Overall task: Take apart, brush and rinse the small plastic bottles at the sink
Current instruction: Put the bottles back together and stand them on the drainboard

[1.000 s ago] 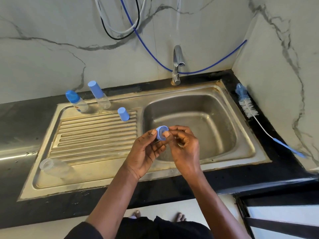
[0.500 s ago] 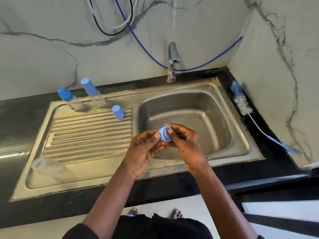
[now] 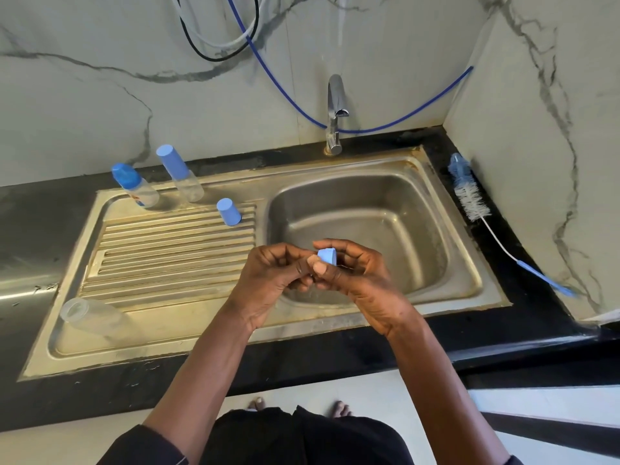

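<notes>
My feet: bare toes (image 3: 342, 409) on the pale floor, just below the dark table edge (image 3: 302, 357).
My right hand (image 3: 362, 280): grip pinched on the small blue collar (image 3: 327, 256), thumb below it, forefinger arched over the top, held above the near left part of the basin (image 3: 385, 229).
My left hand (image 3: 271, 283): fingers curled, tips meeting the right thumb just beside the collar; whether this grip has anything of its own I cannot tell.
Near left: a clear bottle body (image 3: 90, 318) lies on its side at the drainboard's front corner, mouth to the left.
Drainboard (image 3: 167, 256): ribbed steel; a loose blue cap (image 3: 228, 212) stands at its far right end.
Far left: two capped bottles, one with a rounded blue top (image 3: 134, 184), one with a tall pale-blue top (image 3: 179, 172), standing side by side.
Right table strip: a bottle brush (image 3: 469, 193), bristles far, blue handle near.
Back: the tap (image 3: 335, 112) against the marble wall, a blue hose (image 3: 288, 95) looping behind it.
</notes>
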